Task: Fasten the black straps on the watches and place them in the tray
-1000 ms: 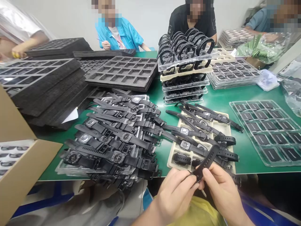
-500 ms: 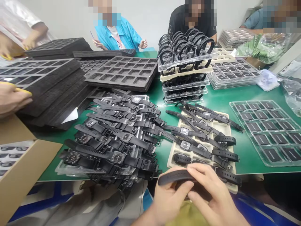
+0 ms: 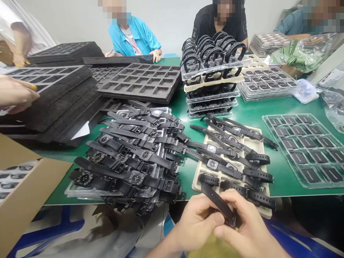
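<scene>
Head view: holds a black strap [image 3: 216, 200] in left hand [image 3: 195, 218] and right hand [image 3: 243, 219] together, above a yellow-green cloth [image 3: 215, 248] and at the near edge of the green table [image 3: 185, 179]. Closes left fingers and thumb around the strap's middle, leaving its rounded end free and pointing up and left. Pinches near the buckle end in the right hand, fingers bent over; cannot tell the exact contact there, nor see a watch case between the palms. Shows, just beyond, a cream tray [image 3: 259, 145] bearing black watches [image 3: 213, 164], some laid open, some buckled shut. Holds at left a large pile of watches [image 3: 145, 154] on clear trays, with an open cardboard box [image 3: 48, 179] nearer the left edge. Has at right a clear tray [image 3: 287, 163] of dark square pieces [image 3: 299, 157]. Places farther back a tray stack [image 3: 212, 94] topped by looped watches [image 3: 213, 55], beside black foam trays [image 3: 141, 81]. Includes another person's hand [image 3: 16, 93] at far left, over foam, and a person in blue [image 3: 142, 37] and a person in black [image 3: 201, 23] across the table.
</scene>
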